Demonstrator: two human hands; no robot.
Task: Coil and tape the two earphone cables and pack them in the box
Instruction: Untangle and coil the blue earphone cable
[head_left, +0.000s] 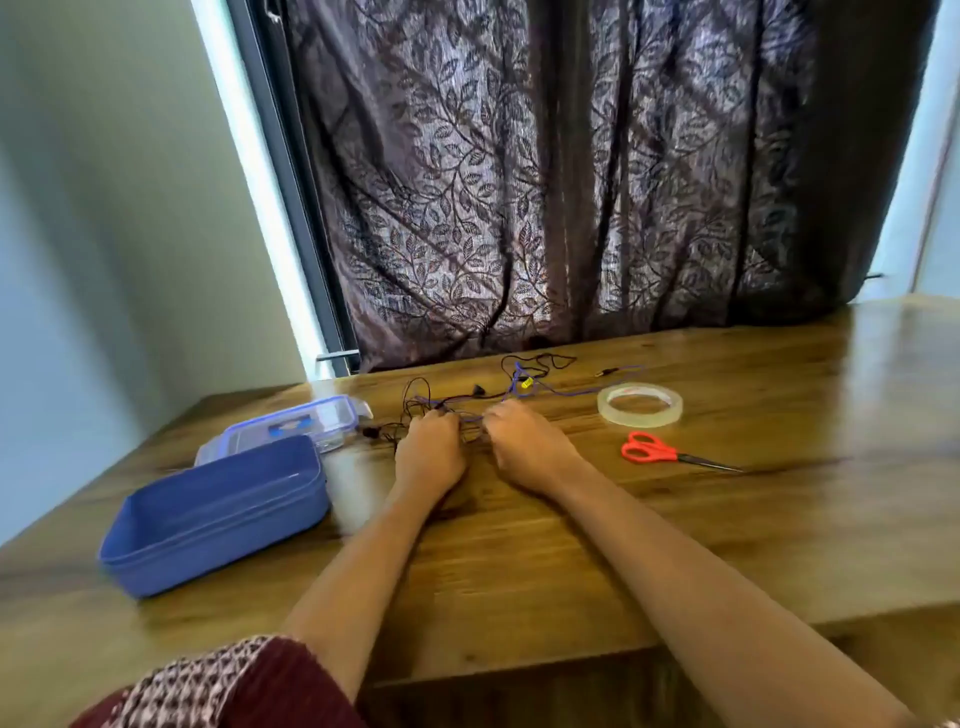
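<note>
Two earphone cables lie tangled together on the wooden table (571, 519): a black cable (540, 359) and a blue cable (566, 391) with a yellow piece on it. My left hand (431, 452) and my right hand (524, 441) sit side by side on the near end of the tangle, fingers curled into the cables. Which strand each hand grips is hidden by the fingers. The open blue box (171, 561) stands to the left of my left hand. A roll of clear tape (640, 405) lies to the right of my right hand.
Red-handled scissors (649, 451) lie just below the tape roll. The box's clear lid (291, 423) with blue clips rests behind the box. A dark leaf-patterned curtain (519, 182) hangs at the table's far edge. The near table edge runs below my forearms.
</note>
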